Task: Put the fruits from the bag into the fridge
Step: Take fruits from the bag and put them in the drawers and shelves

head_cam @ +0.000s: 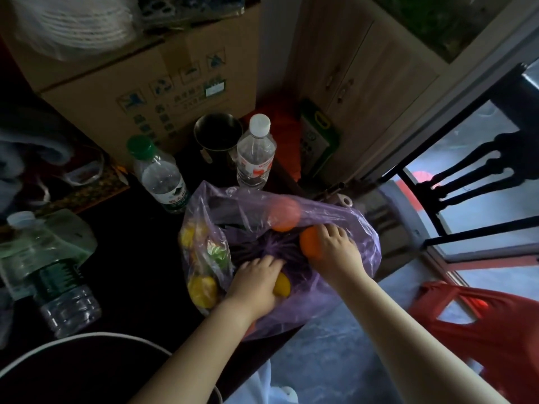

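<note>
Left hand (256, 282) is inside the purple plastic bag (354, 228) on the dark table (140, 275), fingers curled round a yellow fruit (282, 284). Right hand (335, 249), also in the bag, grips an orange (309, 243). Second orange (284, 214) shows through the bag's far wall.

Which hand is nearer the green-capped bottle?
Left. The left hand, on a yellow fruit in the bag, is right of the bottle; the right hand farther right, on an orange.
</note>
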`<action>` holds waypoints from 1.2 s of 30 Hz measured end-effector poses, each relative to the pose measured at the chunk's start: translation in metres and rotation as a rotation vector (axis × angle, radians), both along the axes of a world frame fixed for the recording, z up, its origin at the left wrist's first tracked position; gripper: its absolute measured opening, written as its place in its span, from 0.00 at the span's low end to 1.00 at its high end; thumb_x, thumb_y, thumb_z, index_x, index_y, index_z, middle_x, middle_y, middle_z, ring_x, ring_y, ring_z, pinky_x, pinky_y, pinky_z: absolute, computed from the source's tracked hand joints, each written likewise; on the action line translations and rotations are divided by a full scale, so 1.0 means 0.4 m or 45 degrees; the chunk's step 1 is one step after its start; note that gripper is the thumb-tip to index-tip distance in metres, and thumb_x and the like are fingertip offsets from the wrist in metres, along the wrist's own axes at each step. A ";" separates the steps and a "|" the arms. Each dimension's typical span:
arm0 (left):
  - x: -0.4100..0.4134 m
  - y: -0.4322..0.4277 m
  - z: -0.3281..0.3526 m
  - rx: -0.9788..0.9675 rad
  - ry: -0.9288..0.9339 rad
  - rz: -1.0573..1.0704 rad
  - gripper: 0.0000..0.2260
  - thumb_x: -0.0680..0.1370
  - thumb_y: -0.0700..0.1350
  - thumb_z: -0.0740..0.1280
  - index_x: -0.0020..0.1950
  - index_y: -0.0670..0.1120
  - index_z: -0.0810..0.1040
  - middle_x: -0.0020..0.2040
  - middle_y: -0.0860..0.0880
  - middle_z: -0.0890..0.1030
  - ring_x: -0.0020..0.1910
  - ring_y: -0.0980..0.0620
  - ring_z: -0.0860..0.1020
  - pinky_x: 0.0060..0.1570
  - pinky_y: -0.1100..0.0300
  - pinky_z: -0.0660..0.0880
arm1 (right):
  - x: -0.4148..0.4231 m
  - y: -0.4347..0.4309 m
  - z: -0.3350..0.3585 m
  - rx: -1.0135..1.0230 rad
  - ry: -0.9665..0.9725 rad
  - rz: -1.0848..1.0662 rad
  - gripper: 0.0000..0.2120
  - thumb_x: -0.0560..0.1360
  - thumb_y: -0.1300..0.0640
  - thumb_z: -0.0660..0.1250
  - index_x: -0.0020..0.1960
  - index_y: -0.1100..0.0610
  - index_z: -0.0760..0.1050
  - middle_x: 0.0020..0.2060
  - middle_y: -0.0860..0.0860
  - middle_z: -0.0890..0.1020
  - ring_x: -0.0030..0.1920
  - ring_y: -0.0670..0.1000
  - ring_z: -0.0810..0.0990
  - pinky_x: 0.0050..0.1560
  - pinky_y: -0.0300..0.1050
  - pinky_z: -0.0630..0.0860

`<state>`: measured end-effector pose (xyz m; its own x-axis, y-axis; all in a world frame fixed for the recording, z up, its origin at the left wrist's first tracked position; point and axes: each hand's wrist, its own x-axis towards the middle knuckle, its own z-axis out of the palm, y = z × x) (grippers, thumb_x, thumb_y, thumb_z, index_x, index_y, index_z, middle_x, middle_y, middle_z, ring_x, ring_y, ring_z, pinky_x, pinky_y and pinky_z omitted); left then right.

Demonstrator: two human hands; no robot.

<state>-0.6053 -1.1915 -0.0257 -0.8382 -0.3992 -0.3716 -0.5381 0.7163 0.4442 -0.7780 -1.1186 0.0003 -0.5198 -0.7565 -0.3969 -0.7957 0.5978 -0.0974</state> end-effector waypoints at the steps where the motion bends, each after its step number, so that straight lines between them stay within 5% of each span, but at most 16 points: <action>1: 0.001 0.000 0.000 -0.007 -0.008 -0.013 0.29 0.72 0.54 0.66 0.71 0.50 0.64 0.63 0.49 0.71 0.61 0.47 0.71 0.61 0.53 0.66 | 0.002 0.002 0.001 -0.006 -0.005 -0.002 0.37 0.68 0.51 0.71 0.72 0.56 0.59 0.70 0.54 0.66 0.70 0.58 0.64 0.67 0.53 0.64; 6: 0.008 -0.003 0.002 0.000 0.048 0.013 0.23 0.72 0.54 0.68 0.65 0.49 0.69 0.59 0.49 0.74 0.59 0.47 0.73 0.59 0.55 0.65 | 0.017 0.014 0.015 -0.107 -0.033 0.007 0.38 0.69 0.48 0.70 0.74 0.54 0.58 0.71 0.53 0.66 0.70 0.57 0.64 0.67 0.53 0.63; 19: -0.014 -0.011 0.224 0.084 0.719 0.388 0.26 0.69 0.45 0.75 0.65 0.47 0.73 0.60 0.50 0.74 0.59 0.51 0.73 0.55 0.61 0.69 | 0.073 0.138 0.239 -0.803 -0.049 -0.174 0.38 0.67 0.54 0.75 0.73 0.54 0.63 0.69 0.52 0.67 0.66 0.56 0.69 0.63 0.45 0.67; 29: -0.059 0.271 0.496 0.068 1.071 -0.048 0.25 0.68 0.42 0.76 0.62 0.48 0.73 0.58 0.56 0.71 0.57 0.56 0.72 0.54 0.63 0.68 | 0.184 0.549 0.488 -1.110 0.401 -0.450 0.37 0.67 0.57 0.75 0.72 0.54 0.63 0.68 0.55 0.68 0.66 0.58 0.69 0.62 0.47 0.67; 36: -0.011 0.665 0.652 0.217 1.262 -0.502 0.24 0.68 0.41 0.75 0.63 0.45 0.74 0.60 0.49 0.74 0.56 0.60 0.69 0.56 0.67 0.67 | 0.412 0.984 0.624 -1.219 0.766 -0.828 0.34 0.69 0.53 0.69 0.71 0.55 0.62 0.68 0.55 0.68 0.68 0.55 0.67 0.69 0.48 0.64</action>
